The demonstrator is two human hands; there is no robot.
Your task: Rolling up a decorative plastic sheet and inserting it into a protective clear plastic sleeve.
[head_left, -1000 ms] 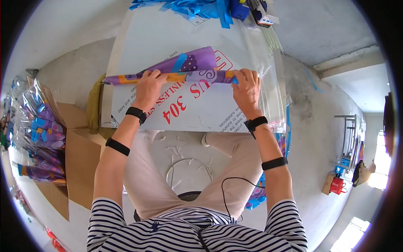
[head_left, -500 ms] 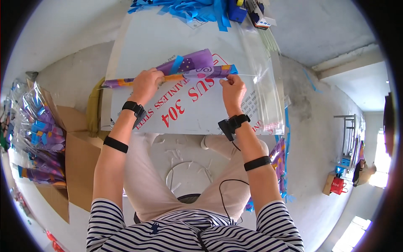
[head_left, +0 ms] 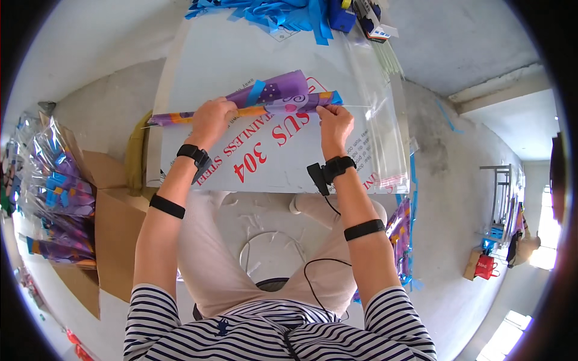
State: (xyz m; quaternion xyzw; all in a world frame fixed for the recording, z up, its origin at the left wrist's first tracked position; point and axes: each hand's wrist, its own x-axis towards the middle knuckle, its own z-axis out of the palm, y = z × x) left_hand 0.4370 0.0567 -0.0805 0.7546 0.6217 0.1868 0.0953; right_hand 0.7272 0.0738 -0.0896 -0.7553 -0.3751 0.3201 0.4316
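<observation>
A purple printed fabric piece [head_left: 291,85] with orange and blue parts lies lengthwise across the table, its near edge rolled or folded into a narrow strip. My left hand [head_left: 211,125] is closed on this near edge, left of the middle. With thumb and fingers pinched together, my right hand [head_left: 335,127] grips the same edge close to its blue right end. A thin pale rod [head_left: 359,107] runs along the edge and sticks out past both ends. Around the rolled upper part lies a blue strip [head_left: 256,91].
Red-printed sheeting covers the table [head_left: 241,159]. Blue strips [head_left: 271,18] are heaped at the far edge, beside a blue box [head_left: 341,19]. Clear plastic bags [head_left: 382,150] lie on the right. A cardboard box [head_left: 117,234] and bagged purple pieces [head_left: 63,186] stand at left.
My right hand has slid slightly left along the fabric's edge, and its wrist has turned a little. The left hand has hardly moved.
</observation>
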